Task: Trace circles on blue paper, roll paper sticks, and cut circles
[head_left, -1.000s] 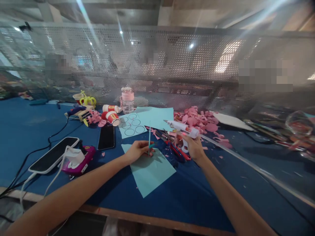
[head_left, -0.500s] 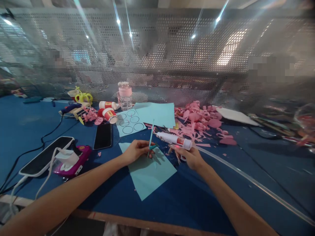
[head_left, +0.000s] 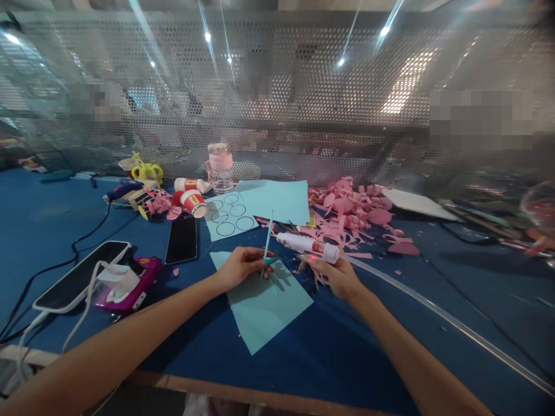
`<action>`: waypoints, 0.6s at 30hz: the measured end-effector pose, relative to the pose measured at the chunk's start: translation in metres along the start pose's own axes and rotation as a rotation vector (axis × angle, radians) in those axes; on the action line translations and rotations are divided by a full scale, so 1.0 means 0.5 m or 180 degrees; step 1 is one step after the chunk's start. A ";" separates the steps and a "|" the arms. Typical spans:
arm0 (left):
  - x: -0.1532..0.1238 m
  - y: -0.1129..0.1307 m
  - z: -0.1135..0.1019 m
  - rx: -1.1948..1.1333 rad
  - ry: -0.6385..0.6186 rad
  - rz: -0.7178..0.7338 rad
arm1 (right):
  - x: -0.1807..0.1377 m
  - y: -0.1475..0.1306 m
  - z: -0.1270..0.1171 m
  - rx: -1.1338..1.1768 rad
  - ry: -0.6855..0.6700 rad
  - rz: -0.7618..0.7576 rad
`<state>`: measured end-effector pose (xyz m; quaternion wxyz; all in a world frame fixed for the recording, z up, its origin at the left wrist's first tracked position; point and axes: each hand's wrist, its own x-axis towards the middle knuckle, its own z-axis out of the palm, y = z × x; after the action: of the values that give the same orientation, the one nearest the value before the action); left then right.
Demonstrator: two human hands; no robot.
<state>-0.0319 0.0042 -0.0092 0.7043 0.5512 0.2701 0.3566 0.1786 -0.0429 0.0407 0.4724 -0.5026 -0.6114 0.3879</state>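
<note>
My left hand is closed in a pinch above a sheet of light blue paper. Between its fingers stands a thin light blue stick, with a small teal piece at its lower part. My right hand grips a white glue gun, its nozzle pointing left near the stick. A red light glows on the gun's underside. From the gun's back a long clear rod runs toward the lower right. Whether nozzle and stick touch, I cannot tell.
A phone, a power bank and a purple power socket lie left. Behind are a sheet with circles, more blue paper, paper cups, a bottle and pink paper scraps. A perforated screen stands behind.
Almost nothing differs. The view has shifted very slightly; both hands keep their holds on the stick and the glue gun.
</note>
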 end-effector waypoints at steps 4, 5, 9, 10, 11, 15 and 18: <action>-0.002 0.003 0.003 0.0084 0.0050 0.0004 | -0.001 0.000 0.000 0.0024 -0.0017 0.0033; -0.002 0.004 0.004 0.0107 0.0061 -0.0006 | 0.000 0.000 0.000 0.0060 -0.0013 0.0054; -0.004 0.004 0.004 0.0135 0.0104 -0.0017 | 0.000 -0.001 0.001 0.0181 -0.0037 0.0108; -0.004 0.004 0.004 0.0131 0.0098 -0.0027 | 0.000 -0.001 0.001 0.0197 -0.0043 0.0126; -0.004 0.003 0.004 0.0128 0.0090 -0.0040 | 0.000 -0.002 0.002 0.0218 -0.0032 0.0148; -0.004 0.003 0.003 0.0153 0.0072 -0.0078 | 0.000 -0.002 0.003 0.0277 0.0008 0.0323; -0.005 0.004 0.003 0.0153 0.0073 -0.0110 | 0.001 -0.001 0.002 0.0266 0.0019 0.0332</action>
<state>-0.0326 0.0018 -0.0069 0.6938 0.5591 0.2961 0.3441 0.1777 -0.0425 0.0408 0.4740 -0.5148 -0.5661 0.4357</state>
